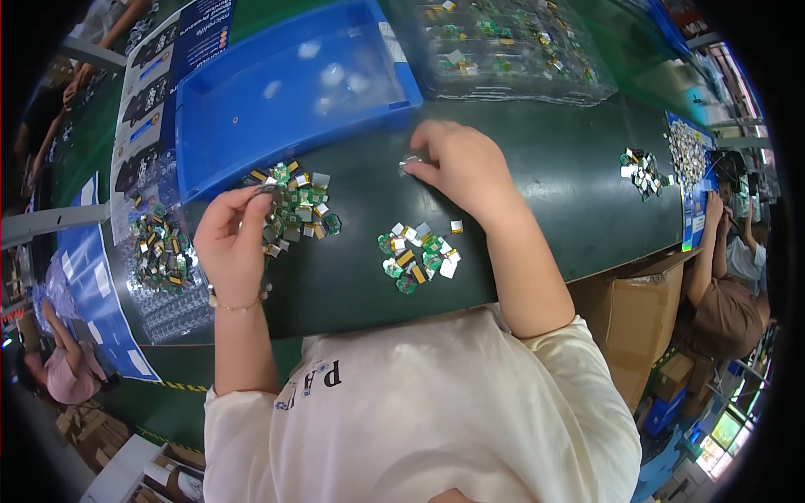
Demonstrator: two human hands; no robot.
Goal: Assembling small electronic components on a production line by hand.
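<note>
My left hand [233,239] is closed in a pinch at the left edge of a pile of small green circuit boards with silver and yellow-ended parts [303,205]. A small dark piece shows at its fingertips, too small to name. Further right, my right hand [468,168] bends its thumb and forefinger round a small shiny, clear-looking piece [408,164] just above the dark green table [360,293]. Nearer my body, between the two forearms, lies a second, smaller pile of similar boards [419,256].
A blue tray [293,142] with a few clear pieces stands behind my left hand. Stacked clear plastic trays [511,50] of boards sit at the back. More boards [163,251] lie far left, others [644,174] far right. A cardboard box [637,314] stands beside the table; people work on both sides.
</note>
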